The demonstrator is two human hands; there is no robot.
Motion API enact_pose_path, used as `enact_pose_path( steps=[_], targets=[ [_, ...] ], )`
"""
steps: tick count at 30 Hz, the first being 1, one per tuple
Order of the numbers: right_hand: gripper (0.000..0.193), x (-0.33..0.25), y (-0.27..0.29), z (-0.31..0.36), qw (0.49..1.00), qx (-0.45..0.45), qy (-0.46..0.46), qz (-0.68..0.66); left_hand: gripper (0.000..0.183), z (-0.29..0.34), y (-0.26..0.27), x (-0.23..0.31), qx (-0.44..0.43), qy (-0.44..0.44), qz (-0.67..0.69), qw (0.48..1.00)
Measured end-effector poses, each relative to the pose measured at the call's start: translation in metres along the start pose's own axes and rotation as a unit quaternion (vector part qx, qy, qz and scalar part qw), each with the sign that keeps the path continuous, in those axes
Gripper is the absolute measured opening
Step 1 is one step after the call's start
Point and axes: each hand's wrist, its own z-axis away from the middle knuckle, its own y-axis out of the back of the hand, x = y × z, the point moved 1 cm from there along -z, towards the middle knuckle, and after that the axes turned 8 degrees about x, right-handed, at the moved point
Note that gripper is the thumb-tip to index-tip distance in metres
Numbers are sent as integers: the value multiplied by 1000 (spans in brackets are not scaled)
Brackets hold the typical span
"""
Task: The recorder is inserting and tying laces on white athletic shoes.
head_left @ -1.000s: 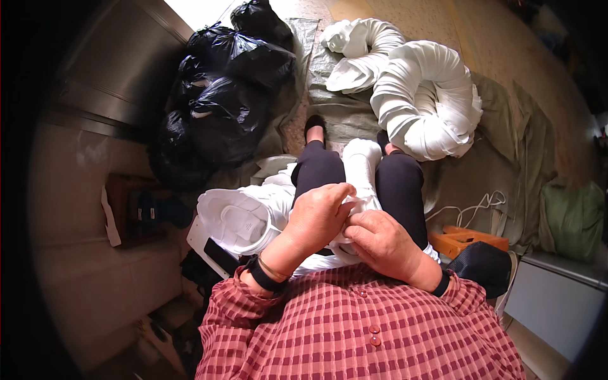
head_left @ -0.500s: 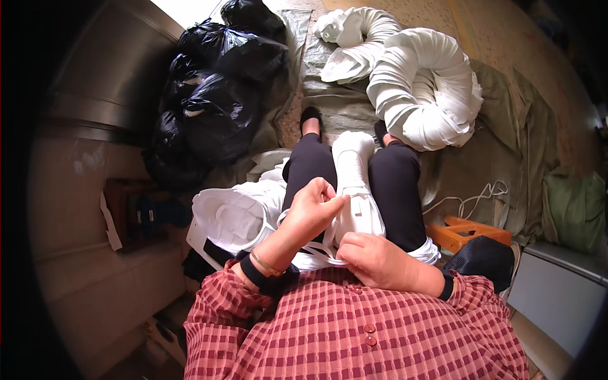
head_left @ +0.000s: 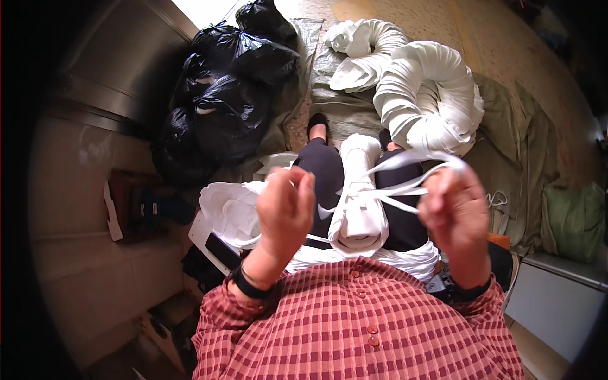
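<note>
A white bundle of layered, padded-looking pieces (head_left: pixel 359 218) lies lengthwise between my thighs, bound round its middle by a white fabric strip (head_left: pixel 396 190). My right hand (head_left: pixel 453 206), raised at the right of the bundle, is closed on that strip; its loops and tails stretch across from the binding. On the other side my left hand (head_left: pixel 285 206) is raised with its fingers closed. A piece of strip trails from the bundle toward it, but what its fingers hold is hidden. More white strips (head_left: pixel 301 258) lie across my lap.
White cup-shaped pieces (head_left: pixel 228 212) sit stacked by my left thigh. Two curled stacks of white pieces (head_left: pixel 430 95) rest on the floor ahead at right. Black plastic bags (head_left: pixel 234 107) pile up at the far left. A grey box (head_left: pixel 557 297) stands at right.
My hands have risen and spread apart from the bundle. White strip now stretches from the binding to my right hand. The view has shifted slightly.
</note>
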Motion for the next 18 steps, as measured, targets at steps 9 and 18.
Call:
enact_pose_path(
  steps=[9, 18],
  targets=[
    [20, -75, 13, 8, 985, 18, 150, 85, 15, 49, -58, 54, -241, -97, 273, 926],
    [19, -129, 333, 46, 849, 493, 96, -164, 21, 1, 95, -121, 247, 449, 560, 652]
  ],
)
